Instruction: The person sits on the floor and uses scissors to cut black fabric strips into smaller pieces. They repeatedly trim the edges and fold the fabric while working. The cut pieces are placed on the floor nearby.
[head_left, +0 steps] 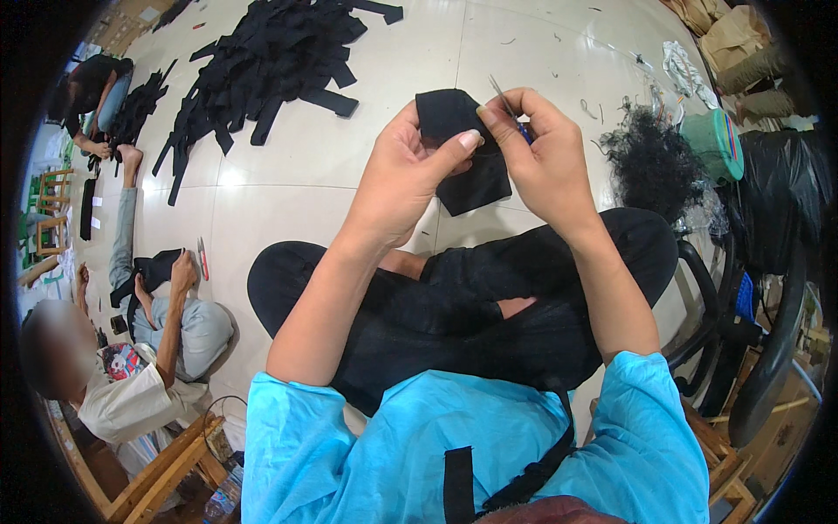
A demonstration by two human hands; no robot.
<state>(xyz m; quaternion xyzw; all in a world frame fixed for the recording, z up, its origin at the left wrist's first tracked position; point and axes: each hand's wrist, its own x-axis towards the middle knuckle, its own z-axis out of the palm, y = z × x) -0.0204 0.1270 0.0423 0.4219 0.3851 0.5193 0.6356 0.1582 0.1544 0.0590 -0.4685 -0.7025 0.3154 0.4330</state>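
Note:
In the head view my left hand (419, 166) grips a black fabric piece (471, 183), its thumb pressed on the front face. My right hand (537, 148) is closed round small blue-handled thread snips (525, 133), with a thin metal blade pointing up, and its thumb tip touches the fabric's right edge. A fine pale thread or seam crosses the fabric between the hands. The rest of the fabric's back is hidden by my fingers. Both hands are held above my crossed, black-trousered legs.
A heap of black strips (262, 61) lies on the tiled floor (410, 35). Two co-workers (131, 402) (92, 96) sit left, near red-handled scissors (202, 258). Right are dark thread scraps (650, 162), a green tub (711, 144), a black chair (777, 288); a person's legs show top right.

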